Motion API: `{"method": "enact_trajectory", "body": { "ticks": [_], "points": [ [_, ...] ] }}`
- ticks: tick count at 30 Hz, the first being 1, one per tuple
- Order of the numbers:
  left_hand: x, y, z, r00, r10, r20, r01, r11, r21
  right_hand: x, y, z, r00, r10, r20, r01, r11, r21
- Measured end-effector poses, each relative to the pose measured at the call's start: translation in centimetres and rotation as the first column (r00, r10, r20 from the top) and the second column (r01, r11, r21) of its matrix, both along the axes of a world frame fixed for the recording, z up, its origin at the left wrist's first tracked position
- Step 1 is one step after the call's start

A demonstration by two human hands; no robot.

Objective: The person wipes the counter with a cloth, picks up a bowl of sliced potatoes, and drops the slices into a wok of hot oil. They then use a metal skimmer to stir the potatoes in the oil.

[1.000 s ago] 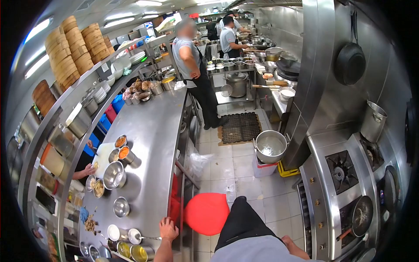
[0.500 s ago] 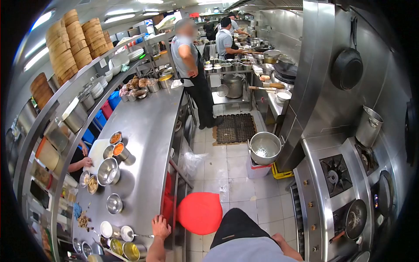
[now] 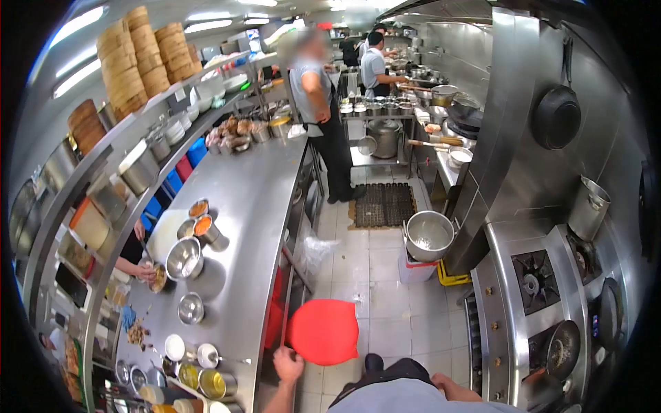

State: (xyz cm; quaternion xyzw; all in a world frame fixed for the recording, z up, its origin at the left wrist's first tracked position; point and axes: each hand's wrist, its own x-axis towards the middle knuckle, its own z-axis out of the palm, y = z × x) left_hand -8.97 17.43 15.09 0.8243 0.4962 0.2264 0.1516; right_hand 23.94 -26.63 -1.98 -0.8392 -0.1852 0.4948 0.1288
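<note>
My left hand point(image 3: 288, 365) hangs just off the edge of the steel table point(image 3: 237, 227), its fingers loosely bent and nothing visible in them. Close in front of it is a red stool seat point(image 3: 323, 332), which the fingertips nearly overlap in this view. My right hand point(image 3: 443, 383) is low beside my right thigh, its fingers mostly hidden by my clothing. On the table left of my left hand are a metal tin of yellow liquid point(image 3: 215, 383), a small white bowl point(image 3: 208, 355) with a spoon and a white-filled container point(image 3: 175, 346).
Across the table, a person's hand point(image 3: 146, 272) is at a small bowl beside an empty metal bowl point(image 3: 184, 259). A person point(image 3: 323, 124) stands in the aisle near a black mat point(image 3: 383, 204). A large pot point(image 3: 428, 235) and gas stove point(image 3: 534, 281) are on the right.
My left hand has come off the table edge and moved right, toward the stool. My body and view have shifted slightly. The hand across the table has moved onto a small bowl.
</note>
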Motion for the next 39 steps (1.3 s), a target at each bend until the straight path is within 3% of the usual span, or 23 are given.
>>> {"method": "enact_trajectory", "body": {
  "ticks": [1,2,4,5,7,8,10,12,14,15,17,19,20,21,22,24,26,29,30,32,36,38,39],
  "points": [
    [-0.3,-2.9,-3.7,0.98,0.061,0.19,-0.019,0.977,-0.213,0.5,1.0,0.3,0.995,-0.013,-0.103,0.001,0.994,-0.108],
    [-0.7,-6.4,-6.3,0.93,0.206,0.304,0.001,0.827,-0.562,0.5,1.7,0.6,0.99,-0.02,-0.14,0.005,0.994,-0.11],
    [-1.5,-14.0,-7.8,0.979,0.104,0.174,0.082,0.58,-0.81,0.5,4.2,1.7,0.961,-0.102,-0.258,0.076,0.991,-0.111],
    [-2.6,-15.3,-7.5,0.979,0.116,0.169,0.075,0.567,-0.82,0.0,5.5,2.8,0.924,-0.175,-0.34,0.141,0.983,-0.121],
    [-4.7,-17.4,-7.9,0.947,-0.277,0.16,0.208,0.156,-0.965,-1.7,9.1,7.6,0.896,-0.166,-0.413,0.127,0.985,-0.121],
    [-5.9,-18.4,-7.7,0.951,-0.261,0.165,0.208,0.147,-0.967,-2.8,11.3,11.8,0.901,-0.09,-0.425,0.054,0.994,-0.095],
    [-8.6,-19.9,-6.4,0.982,-0.051,0.183,0.185,0.034,-0.982,-5.0,12.9,14.5,0.898,0.011,-0.44,-0.05,0.996,-0.077],
    [-10.2,-21.4,-6.2,0.977,0.059,0.206,0.203,0.06,-0.977,-6.3,13.9,13.6,0.966,-0.004,-0.258,-0.021,0.995,-0.095],
    [-11.7,-22.7,-8.6,0.937,0.183,0.296,0.288,0.069,-0.955,-5.7,13.9,10.3,0.935,0.071,-0.348,-0.122,0.984,-0.128],
    [-11.4,-22.8,-6.0,0.92,0.341,0.191,0.218,-0.04,-0.975,-5.2,13.8,9.1,0.896,0.119,-0.429,-0.202,0.967,-0.155],
    [-12.2,-23.2,-7.8,0.906,0.256,0.338,0.316,0.124,-0.941,-5.5,14.4,9.4,0.912,0.233,-0.337,-0.299,0.941,-0.159],
    [-12.3,-23.1,-7.1,0.928,0.171,0.331,0.293,0.213,-0.932,-4.6,14.3,6.4,0.932,0.171,-0.321,-0.21,0.973,-0.091],
    [-12.4,-23.1,-8.2,0.922,0.197,0.334,0.281,0.252,-0.926,-4.2,15.0,5.2,0.923,0.203,-0.326,-0.248,0.963,-0.101],
    [-12.4,-23.3,-9.1,0.917,0.217,0.336,0.27,0.284,-0.92,-3.9,15.3,4.0,0.951,0.254,-0.177,-0.269,0.961,-0.061],
    [-12.5,-23.6,-9.0,0.871,0.349,0.344,0.238,0.313,-0.92,-4.0,14.6,3.4,0.956,0.291,-0.026,-0.292,0.956,-0.025],
    [-12.4,-24.3,-7.9,0.799,0.497,0.339,0.188,0.329,-0.925,-4.7,13.7,4.0,0.925,0.381,0.017,-0.38,0.924,-0.033],
    [-12.6,-24.3,-6.4,0.867,0.498,0.02,-0.24,0.452,-0.859,-5.2,15.1,4.3,0.856,0.5,0.131,-0.505,0.863,0.011],
    [-13.4,-26.1,-6.4,0.847,0.527,-0.074,-0.385,0.51,-0.769,-6.0,15.4,3.1,0.761,0.588,0.273,-0.617,0.786,0.027],
    [-14.1,-26.9,-7.4,0.819,0.559,-0.133,-0.459,0.497,-0.737,-5.9,15.5,4.0,0.774,0.61,0.169,-0.619,0.786,0.0],
    [-16.0,-27.8,-8.8,0.822,0.412,-0.392,-0.542,0.357,-0.761,-5.9,15.0,4.5,0.777,0.614,0.14,-0.619,0.785,-0.007],
    [-19.8,-30.7,-10.1,0.775,0.284,-0.565,-0.632,0.314,-0.709,-5.7,15.0,6.3,0.756,0.645,0.116,-0.649,0.761,-0.004],
    [-22.9,-32.8,-17.8,0.87,0.015,-0.493,-0.401,0.603,-0.69,-4.4,14.6,5.9,0.771,0.628,0.105,-0.632,0.775,0.011],
    [-22.5,-32.3,-16.5,0.872,-0.187,-0.452,-0.279,0.569,-0.773,-3.8,13.9,6.1,0.812,0.581,0.064,-0.582,0.813,0.0]
  ]
}}
